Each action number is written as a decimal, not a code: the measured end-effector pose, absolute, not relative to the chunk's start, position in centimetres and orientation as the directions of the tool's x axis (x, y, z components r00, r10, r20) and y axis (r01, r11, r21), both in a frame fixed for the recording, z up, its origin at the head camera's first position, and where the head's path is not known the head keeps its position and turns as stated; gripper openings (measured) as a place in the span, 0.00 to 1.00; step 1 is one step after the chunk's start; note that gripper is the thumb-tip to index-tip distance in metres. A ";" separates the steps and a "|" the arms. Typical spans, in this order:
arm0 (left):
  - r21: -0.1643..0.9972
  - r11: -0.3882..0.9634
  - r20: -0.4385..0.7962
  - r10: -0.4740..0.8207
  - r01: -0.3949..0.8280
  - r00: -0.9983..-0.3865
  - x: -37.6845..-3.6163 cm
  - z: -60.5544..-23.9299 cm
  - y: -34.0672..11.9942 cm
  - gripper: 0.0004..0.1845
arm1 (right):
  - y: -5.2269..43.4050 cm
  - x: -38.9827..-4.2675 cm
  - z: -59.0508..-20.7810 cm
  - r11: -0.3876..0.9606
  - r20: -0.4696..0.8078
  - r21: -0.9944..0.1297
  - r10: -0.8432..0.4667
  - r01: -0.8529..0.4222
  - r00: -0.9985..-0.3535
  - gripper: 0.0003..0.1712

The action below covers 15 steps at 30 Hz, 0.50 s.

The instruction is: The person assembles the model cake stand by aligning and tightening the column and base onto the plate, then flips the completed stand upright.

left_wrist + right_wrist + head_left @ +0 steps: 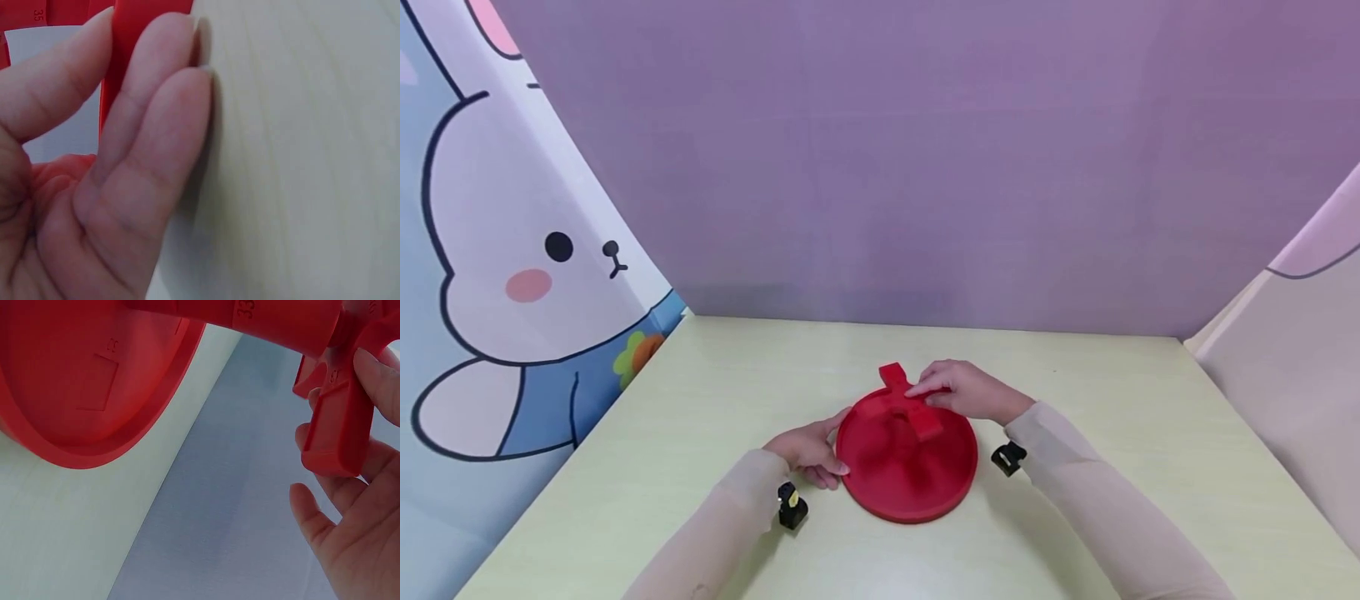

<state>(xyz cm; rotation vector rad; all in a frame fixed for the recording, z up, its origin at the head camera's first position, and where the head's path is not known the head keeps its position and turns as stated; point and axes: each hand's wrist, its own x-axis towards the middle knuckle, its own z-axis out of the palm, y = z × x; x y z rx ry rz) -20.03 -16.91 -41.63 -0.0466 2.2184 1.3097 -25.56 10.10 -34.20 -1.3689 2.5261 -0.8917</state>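
Note:
A round red plastic base (912, 490) with a raised rim rests on the table in the head view. From its middle rises a red post (275, 320) marked with a number. The post is topped by a red cross-shaped piece (927, 425) with flat-ended arms. At the base's left edge, my left hand (811, 447) pinches the rim between thumb and fingers, close over the tabletop. My right hand (964, 390) holds one arm of the cross-shaped piece, thumb on one side and fingers on the other. Its little finger stands away from the red plastic in the right wrist view.
The pale wood-grain table (760, 367) ends at a purple wall panel (925, 167) behind. A cartoon rabbit panel (512, 250) borders the left side, and a pale panel (1285, 350) the right. Black wrist cameras hang below both sleeves.

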 end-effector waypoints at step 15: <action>0.787 0.541 -0.483 0.244 -0.296 -0.841 -20.3 -41.7 -16.9 0.52 | 9.4 -22.4 -34.5 0.575 0.242 -0.286 -0.730 -0.766 -0.639 0.19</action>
